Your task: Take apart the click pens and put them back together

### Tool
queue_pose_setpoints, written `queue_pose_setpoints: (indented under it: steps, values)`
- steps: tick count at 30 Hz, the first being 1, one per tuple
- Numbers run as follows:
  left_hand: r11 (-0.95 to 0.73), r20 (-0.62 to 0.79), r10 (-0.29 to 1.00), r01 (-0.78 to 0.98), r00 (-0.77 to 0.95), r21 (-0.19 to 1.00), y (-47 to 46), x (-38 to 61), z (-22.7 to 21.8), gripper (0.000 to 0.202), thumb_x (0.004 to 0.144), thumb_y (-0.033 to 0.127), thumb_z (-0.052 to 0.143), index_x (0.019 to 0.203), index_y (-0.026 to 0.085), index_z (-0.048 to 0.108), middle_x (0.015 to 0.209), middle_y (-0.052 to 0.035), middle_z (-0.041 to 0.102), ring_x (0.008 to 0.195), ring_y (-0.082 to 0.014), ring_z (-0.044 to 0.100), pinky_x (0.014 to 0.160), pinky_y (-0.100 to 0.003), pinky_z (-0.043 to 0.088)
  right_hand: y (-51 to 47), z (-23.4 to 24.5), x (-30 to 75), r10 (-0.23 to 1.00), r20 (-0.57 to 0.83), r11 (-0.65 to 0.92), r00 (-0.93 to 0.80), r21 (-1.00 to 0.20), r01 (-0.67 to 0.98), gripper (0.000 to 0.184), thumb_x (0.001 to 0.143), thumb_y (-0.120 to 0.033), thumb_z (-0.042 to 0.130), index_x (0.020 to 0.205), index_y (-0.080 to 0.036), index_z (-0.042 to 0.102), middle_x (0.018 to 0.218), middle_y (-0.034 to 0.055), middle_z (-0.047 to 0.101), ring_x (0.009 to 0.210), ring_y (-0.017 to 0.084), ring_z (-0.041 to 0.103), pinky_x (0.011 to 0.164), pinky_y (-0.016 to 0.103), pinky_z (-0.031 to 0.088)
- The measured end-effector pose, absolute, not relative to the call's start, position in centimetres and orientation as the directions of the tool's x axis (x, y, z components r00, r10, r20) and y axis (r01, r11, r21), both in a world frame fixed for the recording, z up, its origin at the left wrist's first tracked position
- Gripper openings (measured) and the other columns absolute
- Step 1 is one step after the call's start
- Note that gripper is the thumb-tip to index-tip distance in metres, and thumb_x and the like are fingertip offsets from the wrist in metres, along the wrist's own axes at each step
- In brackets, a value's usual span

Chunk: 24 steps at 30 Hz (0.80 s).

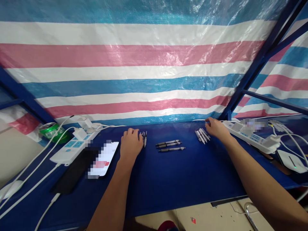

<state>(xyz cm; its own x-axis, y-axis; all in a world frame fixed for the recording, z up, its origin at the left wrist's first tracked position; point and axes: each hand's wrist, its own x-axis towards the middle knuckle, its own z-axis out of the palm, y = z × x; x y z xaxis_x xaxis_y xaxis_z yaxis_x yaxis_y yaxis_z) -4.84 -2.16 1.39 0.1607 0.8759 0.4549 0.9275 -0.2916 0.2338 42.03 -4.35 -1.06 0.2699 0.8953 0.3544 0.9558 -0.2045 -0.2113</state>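
Observation:
My left hand [131,144] rests on the blue table with bent fingers, its thumb side against a small bunch of pens [145,138]. Part of that bunch is hidden by the hand. On the right, my right hand [216,129] lies with loosely curved fingers just beyond a group of white pens [202,136] set side by side. I cannot tell whether its fingertips touch them. Between the hands lie three clear pens with dark grips, the nearest pen [171,149] a little apart from the other two.
Left of my hand are a lit phone [106,158], a black phone-like slab [72,173], a white power strip [74,146] and a green can [54,132]. At right stand another power strip [252,136], cables and a white device [291,161]. Striped sheeting [144,54] hangs behind the table.

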Motion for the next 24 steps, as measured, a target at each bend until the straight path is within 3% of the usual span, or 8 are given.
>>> queue_pose_setpoints:
  steps: [5, 10, 14, 19, 21, 24]
  values:
    - [-0.687, 0.474, 0.715, 0.644, 0.514, 0.337, -3.0, -2.1, 0.8, 0.029, 0.106, 0.031, 0.053, 0.121, 0.023, 0.076, 0.125, -0.0092, 0.072, 0.12, -0.0279, 0.061, 0.112, -0.048, 0.047, -4.2, -1.8, 42.9, 0.927, 0.25, -0.24, 0.28, -0.179, 0.954, 0.037, 0.095, -0.025, 0.054, 0.124, -0.013, 0.073, 0.111, 0.0202, 0.078, 0.099, 0.033, 0.073, 0.086, 0.04, 0.051]
    - [-0.753, 0.382, 0.657, 0.535, 0.65, 0.384, -3.4, -0.6, -0.2, 0.028, 0.106, 0.03, 0.055, 0.118, 0.025, 0.08, 0.129, -0.0074, 0.075, 0.126, -0.0279, 0.062, 0.114, -0.05, 0.047, -4.0, -1.7, 43.1, 0.953, 0.149, -0.235, 0.265, -0.188, 0.954, 0.032, 0.097, -0.03, 0.054, 0.113, -0.015, 0.078, 0.105, 0.0165, 0.079, 0.093, 0.03, 0.074, 0.081, 0.037, 0.051]
    - [-0.746, 0.359, 0.66, 0.518, 0.661, 0.419, -3.3, -0.5, -0.1, 0.025, 0.104, 0.027, 0.057, 0.116, 0.026, 0.079, 0.122, -0.0051, 0.078, 0.121, -0.0276, 0.065, 0.11, -0.048, 0.05, -3.8, -1.3, 42.7, 0.93, 0.254, -0.211, 0.265, -0.221, 0.952, 0.032, 0.097, -0.032, 0.056, 0.114, -0.014, 0.076, 0.102, 0.0173, 0.079, 0.095, 0.031, 0.073, 0.083, 0.038, 0.052]
    - [-0.701, 0.331, 0.698, 0.511, 0.635, 0.497, -3.5, -0.3, 0.1, 0.024, 0.101, 0.022, 0.06, 0.117, 0.026, 0.078, 0.117, -0.0051, 0.079, 0.117, -0.0269, 0.069, 0.104, -0.045, 0.055, -4.1, -0.8, 38.7, 0.925, 0.372, 0.074, 0.081, -0.385, 0.92, 0.027, 0.098, -0.033, 0.057, 0.113, -0.02, 0.076, 0.104, 0.0113, 0.079, 0.092, 0.028, 0.073, 0.085, 0.039, 0.054]
    - [-0.689, 0.339, 0.703, 0.48, 0.625, 0.544, -3.7, -0.1, 0.1, 0.024, 0.099, 0.02, 0.06, 0.116, 0.025, 0.077, 0.116, -0.0048, 0.079, 0.111, -0.0245, 0.073, 0.101, -0.042, 0.058, -4.5, -0.7, 35.9, 0.915, 0.401, 0.245, -0.044, -0.466, 0.85, 0.027, 0.101, -0.036, 0.056, 0.115, -0.024, 0.076, 0.112, 0.0086, 0.079, 0.098, 0.028, 0.073, 0.088, 0.041, 0.055]
    - [-0.695, 0.376, 0.687, 0.409, 0.623, 0.591, -3.9, 0.1, 0.1, 0.025, 0.098, 0.015, 0.06, 0.114, 0.024, 0.076, 0.113, -0.0047, 0.078, 0.103, -0.0211, 0.075, 0.098, -0.038, 0.06, -5.4, -0.6, 31.7, 0.869, 0.399, 0.469, -0.291, -0.482, 0.74, 0.028, 0.102, -0.042, 0.059, 0.119, -0.029, 0.077, 0.115, 0.0068, 0.078, 0.112, 0.029, 0.068, 0.099, 0.048, 0.054]
